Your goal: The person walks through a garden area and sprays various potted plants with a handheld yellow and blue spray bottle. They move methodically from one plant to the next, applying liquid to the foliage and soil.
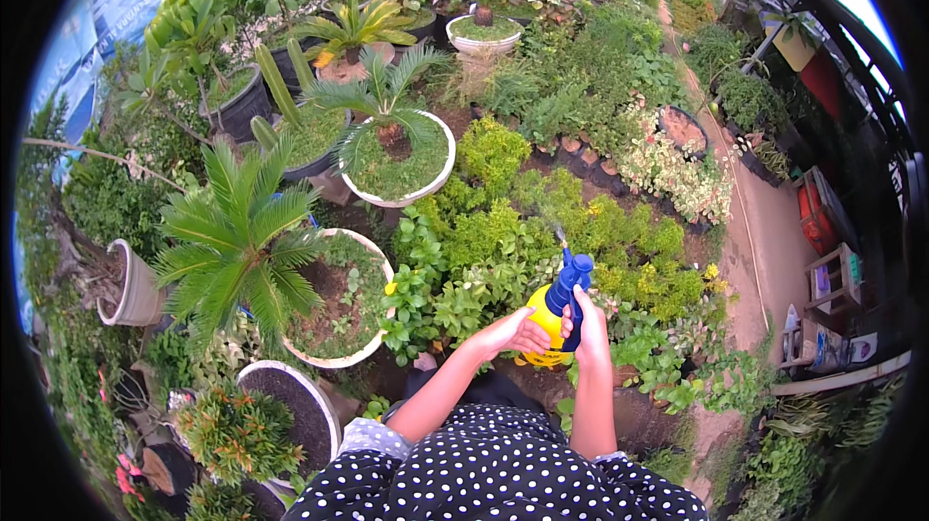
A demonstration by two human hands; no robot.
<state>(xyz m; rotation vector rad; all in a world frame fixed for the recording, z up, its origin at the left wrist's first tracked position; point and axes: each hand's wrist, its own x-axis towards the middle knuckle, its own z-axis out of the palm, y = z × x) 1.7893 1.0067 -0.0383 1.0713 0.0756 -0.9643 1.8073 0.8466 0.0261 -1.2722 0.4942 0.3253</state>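
A yellow pump sprayer bottle (538, 314) with a blue top is held upright in front of me, its nozzle (564, 241) facing away. A fine mist shows just past the nozzle tip. My right hand (591, 321) grips the blue handle, the thumb high near the pump head. Against the yellow body rests my left hand (517, 334), fingers spread along its side and supporting it. Beyond the nozzle grow low yellow-green shrubs (580, 205). Broad-leaved green plants (475, 292) stand just left of the bottle.
Round pots with cycads stand to my left, one with a white rim (448, 151) and another nearer (388, 271). A grey-rimmed pot (330, 405) holds a bushy plant. Along the right runs a dirt path (740, 231) with a hose on it, beside a wooden stool (835, 278).
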